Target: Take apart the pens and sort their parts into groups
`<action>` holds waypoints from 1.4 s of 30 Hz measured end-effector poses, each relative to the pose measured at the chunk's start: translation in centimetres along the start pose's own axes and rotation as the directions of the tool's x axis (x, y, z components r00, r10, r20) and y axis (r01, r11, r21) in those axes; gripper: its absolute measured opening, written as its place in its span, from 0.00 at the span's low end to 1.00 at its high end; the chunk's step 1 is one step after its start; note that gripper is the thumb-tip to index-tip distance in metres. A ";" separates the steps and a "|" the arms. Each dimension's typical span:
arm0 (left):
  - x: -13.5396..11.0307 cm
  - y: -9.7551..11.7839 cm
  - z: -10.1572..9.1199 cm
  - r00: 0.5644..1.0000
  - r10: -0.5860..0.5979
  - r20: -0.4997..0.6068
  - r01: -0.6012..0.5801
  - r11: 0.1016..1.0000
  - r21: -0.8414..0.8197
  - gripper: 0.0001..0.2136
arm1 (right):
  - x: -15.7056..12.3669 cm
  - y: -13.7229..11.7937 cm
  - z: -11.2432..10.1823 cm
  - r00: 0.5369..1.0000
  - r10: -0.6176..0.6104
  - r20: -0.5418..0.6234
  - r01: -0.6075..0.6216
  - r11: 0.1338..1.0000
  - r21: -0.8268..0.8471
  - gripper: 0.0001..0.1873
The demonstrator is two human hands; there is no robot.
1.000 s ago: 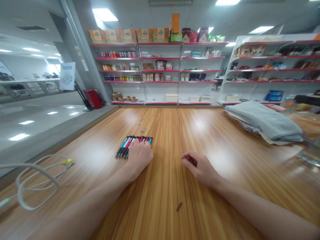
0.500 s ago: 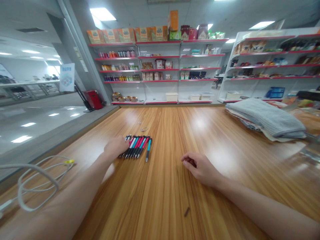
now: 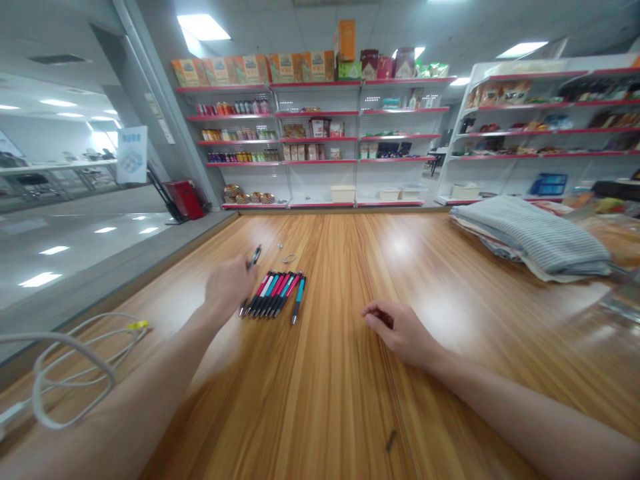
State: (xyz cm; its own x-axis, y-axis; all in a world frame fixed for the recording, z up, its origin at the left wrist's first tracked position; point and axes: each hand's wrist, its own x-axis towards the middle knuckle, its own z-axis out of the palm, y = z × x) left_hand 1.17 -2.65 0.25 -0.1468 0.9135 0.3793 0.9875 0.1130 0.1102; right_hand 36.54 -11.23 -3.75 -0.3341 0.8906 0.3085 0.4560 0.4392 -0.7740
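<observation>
My left hand [image 3: 230,285] is closed on a dark pen [image 3: 255,255], whose upper end sticks out past the fingers; the rest of it is hidden by the hand. Just right of that hand lies a row of several pens [image 3: 273,294] with pink, white and blue barrels and black grips, side by side on the wooden table [image 3: 330,387]. A blue pen [image 3: 299,300] lies slightly apart at the row's right end. My right hand [image 3: 397,328] rests on the table well to the right, fingers curled in; whether anything is inside them is hidden.
Behind the pens lies a small ring-like loop [image 3: 289,258]. A white cable [image 3: 75,373] with a yellow tag coils at the left. Folded striped cloth [image 3: 535,233] is stacked at the right. A small dark stick [image 3: 391,440] lies near the front. Stocked shelves [image 3: 320,140] stand beyond the table.
My left hand has raised a dark pen from the left end of the row and moved slightly left with it. My right hand has stayed about where it was.
</observation>
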 end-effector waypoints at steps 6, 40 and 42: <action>-8.7 10.0 -2.5 0.358 0.812 -0.462 -0.931 0.351 -0.105 0.08 | 0.6 0.0 -0.3 0.994 0.097 0.040 -0.105 0.925 0.365 0.21; -11.2 11.8 -1.4 0.511 0.825 -0.242 -0.859 0.496 -0.126 0.08 | -0.5 -1.7 0.2 0.992 -0.122 0.034 0.126 0.967 -0.222 0.20; -11.5 12.0 -1.8 0.527 0.828 -0.193 -0.850 0.516 -0.104 0.08 | -0.5 -1.7 0.3 0.991 -0.133 0.022 0.133 0.951 -0.280 0.20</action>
State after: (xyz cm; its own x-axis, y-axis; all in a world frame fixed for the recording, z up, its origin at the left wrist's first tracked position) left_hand 14.60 -12.48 -1.16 0.7290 0.4990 0.4686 0.6286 -0.7590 -0.1697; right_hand 35.70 -12.46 -2.74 -0.4097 0.8216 0.3963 0.6202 0.5695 -0.5396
